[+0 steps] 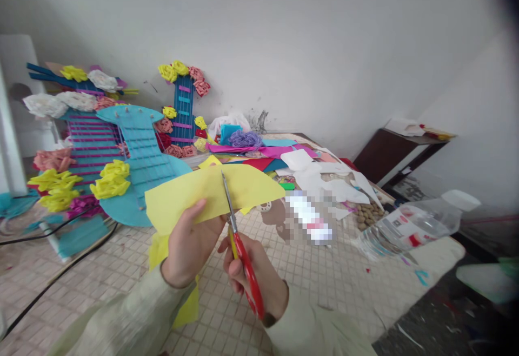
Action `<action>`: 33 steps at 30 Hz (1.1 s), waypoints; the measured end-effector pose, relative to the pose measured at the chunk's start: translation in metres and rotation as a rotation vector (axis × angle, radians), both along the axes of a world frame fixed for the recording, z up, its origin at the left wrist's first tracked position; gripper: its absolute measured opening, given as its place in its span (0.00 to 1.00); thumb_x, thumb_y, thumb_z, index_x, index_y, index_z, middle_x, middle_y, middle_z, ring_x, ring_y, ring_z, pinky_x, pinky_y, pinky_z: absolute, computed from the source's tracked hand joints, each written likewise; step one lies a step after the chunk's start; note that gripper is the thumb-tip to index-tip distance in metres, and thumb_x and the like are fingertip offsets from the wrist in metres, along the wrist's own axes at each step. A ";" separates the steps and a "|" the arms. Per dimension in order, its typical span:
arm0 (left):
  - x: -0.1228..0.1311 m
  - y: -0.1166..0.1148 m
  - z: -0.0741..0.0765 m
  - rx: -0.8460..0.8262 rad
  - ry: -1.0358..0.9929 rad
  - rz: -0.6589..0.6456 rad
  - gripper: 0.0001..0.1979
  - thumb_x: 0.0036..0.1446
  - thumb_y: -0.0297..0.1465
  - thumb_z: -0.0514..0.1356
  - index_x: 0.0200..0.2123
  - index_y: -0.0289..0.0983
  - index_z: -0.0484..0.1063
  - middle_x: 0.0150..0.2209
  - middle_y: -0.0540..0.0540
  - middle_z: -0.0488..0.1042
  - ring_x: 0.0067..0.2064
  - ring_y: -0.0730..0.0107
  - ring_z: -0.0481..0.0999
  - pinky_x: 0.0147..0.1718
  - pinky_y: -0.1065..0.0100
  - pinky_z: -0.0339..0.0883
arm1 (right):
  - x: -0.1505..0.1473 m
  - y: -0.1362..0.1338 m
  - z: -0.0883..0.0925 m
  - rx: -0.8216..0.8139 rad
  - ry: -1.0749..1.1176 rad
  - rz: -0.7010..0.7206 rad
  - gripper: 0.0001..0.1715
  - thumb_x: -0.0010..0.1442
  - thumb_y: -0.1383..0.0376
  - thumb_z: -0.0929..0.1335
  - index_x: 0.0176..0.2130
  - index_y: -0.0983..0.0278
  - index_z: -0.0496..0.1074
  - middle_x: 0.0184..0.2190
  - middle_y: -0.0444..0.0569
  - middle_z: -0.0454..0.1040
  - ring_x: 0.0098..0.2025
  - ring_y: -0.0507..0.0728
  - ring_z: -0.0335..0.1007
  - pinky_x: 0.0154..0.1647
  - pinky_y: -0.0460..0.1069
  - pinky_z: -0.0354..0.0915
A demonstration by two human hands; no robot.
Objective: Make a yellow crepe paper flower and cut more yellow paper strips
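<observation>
My left hand (192, 242) is closed on a piece of yellow paper (174, 196), thumb on top and the other fingers hidden underneath. The paper has a curved upper edge and tapers to a point on the right. In my right hand (257, 269) is a pair of scissors (248, 269) with red handles, gripped around the loops. Their blades point up and away, across the middle of the paper; whether they are cutting through it I cannot tell. More yellow paper (186, 304) hangs below my left wrist, over the table.
Blue guitar-shaped crafts (141, 156) with paper flowers stand at the left. Paper scraps (320, 177) and purple yarn (246, 139) lie towards the back. A large clear plastic bottle (413, 226) lies tilted at the right edge. A black cable (60, 280) crosses the left side.
</observation>
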State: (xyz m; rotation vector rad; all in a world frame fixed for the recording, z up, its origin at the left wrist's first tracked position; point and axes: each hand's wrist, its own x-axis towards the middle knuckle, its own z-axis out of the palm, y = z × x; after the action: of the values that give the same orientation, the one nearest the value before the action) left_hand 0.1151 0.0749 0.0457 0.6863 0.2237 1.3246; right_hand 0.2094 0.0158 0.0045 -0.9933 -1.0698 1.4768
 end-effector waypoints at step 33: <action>-0.002 -0.002 0.005 -0.023 -0.016 0.036 0.16 0.58 0.28 0.49 0.46 0.45 0.71 0.45 0.50 0.77 0.55 0.60 0.66 0.49 0.59 0.64 | -0.002 -0.001 -0.004 -0.121 -0.035 -0.018 0.15 0.49 0.58 0.69 0.31 0.64 0.63 0.11 0.32 0.58 0.09 0.44 0.50 0.07 0.38 0.49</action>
State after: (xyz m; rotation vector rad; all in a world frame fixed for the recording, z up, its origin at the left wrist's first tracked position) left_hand 0.1134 0.0726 0.0505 0.6549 0.2393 1.3591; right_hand 0.2079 0.0147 0.0006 -1.1144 -1.0040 1.5287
